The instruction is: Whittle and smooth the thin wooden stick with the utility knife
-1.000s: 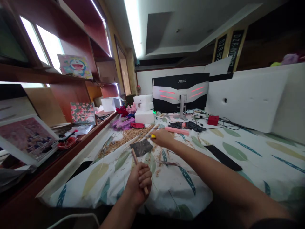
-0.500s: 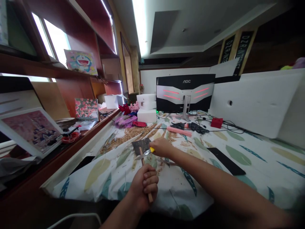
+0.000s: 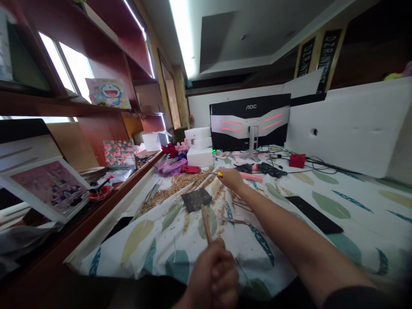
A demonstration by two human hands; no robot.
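Observation:
My left hand (image 3: 214,274) is closed around the lower part of a thin wooden stick (image 3: 206,225), which points away from me over the table. The stick's far end meets the near edge of a dark, square flat piece (image 3: 196,200); whether the two touch cannot be told. Farther out, my right hand (image 3: 231,178) is closed on a knife with a yellow handle (image 3: 220,174). Its blade is hard to make out here, apart from the stick. Wood shavings (image 3: 183,183) lie scattered beyond the dark piece.
A leaf-patterned cloth (image 3: 141,236) covers the table. Thin tools (image 3: 236,220) lie beneath my right forearm, and a black flat panel (image 3: 315,214) lies to its right. White foam blocks (image 3: 199,156), a monitor (image 3: 251,120) and a red box (image 3: 297,160) stand farther back.
My right hand with the knife has moved forward, away from the stick. My left hand has drawn the stick nearer and to the right. The view has shifted slightly.

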